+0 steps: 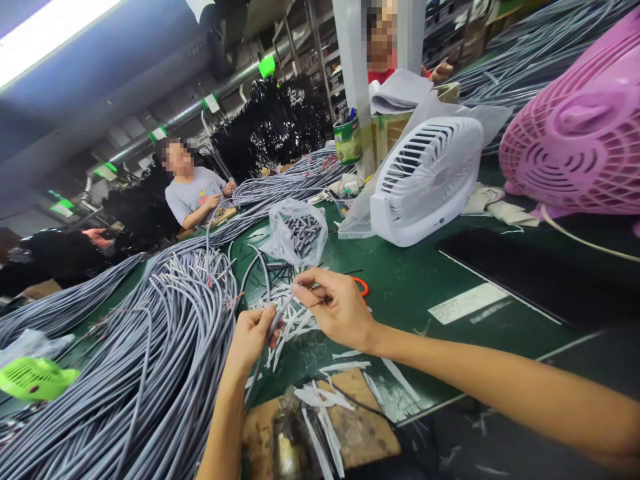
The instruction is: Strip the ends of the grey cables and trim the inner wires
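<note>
My left hand (257, 331) is closed round a grey cable (275, 321) a little short of its end. My right hand (337, 307) pinches at the tip of that cable; whatever lies between its fingertips is too small to make out. Below and behind both hands, white strips (295, 323) lie in a loose pile on the green table. Just beyond them sits a clear plastic bag (299, 233) of short grey tube pieces. An orange loop (361, 287), perhaps a tool handle, shows behind my right hand.
Large bundles of grey cables (180, 333) fill the left side. A white fan (430, 180) and a pink fan (575, 127) stand at right, near a dark flat panel (525, 277). A stained board (360, 413) lies in front. Two people sit across the table.
</note>
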Tool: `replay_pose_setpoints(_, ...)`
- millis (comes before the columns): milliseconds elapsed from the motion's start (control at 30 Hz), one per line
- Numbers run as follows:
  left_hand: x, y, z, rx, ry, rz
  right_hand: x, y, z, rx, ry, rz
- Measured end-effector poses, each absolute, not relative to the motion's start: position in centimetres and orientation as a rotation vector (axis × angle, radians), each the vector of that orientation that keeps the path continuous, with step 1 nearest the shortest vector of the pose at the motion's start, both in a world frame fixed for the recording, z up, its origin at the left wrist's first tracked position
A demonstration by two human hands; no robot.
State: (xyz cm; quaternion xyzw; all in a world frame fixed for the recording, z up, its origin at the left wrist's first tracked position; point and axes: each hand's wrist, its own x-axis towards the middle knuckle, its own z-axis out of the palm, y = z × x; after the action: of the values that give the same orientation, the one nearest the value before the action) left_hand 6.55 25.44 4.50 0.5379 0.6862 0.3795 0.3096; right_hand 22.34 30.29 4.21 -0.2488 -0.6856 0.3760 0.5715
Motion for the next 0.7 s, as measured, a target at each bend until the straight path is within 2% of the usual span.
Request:
replay_pose_setpoints(233,3.6,26.3,3.9,1.507,2.098,1.055,22.4,30.8,4.3,-0.583,-1.691,0.878)
replay_pose_setpoints(367,4.0,26.4,4.2,1.515,2.018,1.078,22.8,31.2,4.7,-0.646,-1.610,0.858)
replay_pose_setpoints(567,6.3,26.0,3.6,1.588,1.852,0.922,22.0,31.9,4.0,-0.673,-1.833,0.994)
replay_pose_setpoints(700,4.9,26.2,3.5,1.559,2.035,0.978,22.0,31.3,4.0,-0.578,-1.758,1.004)
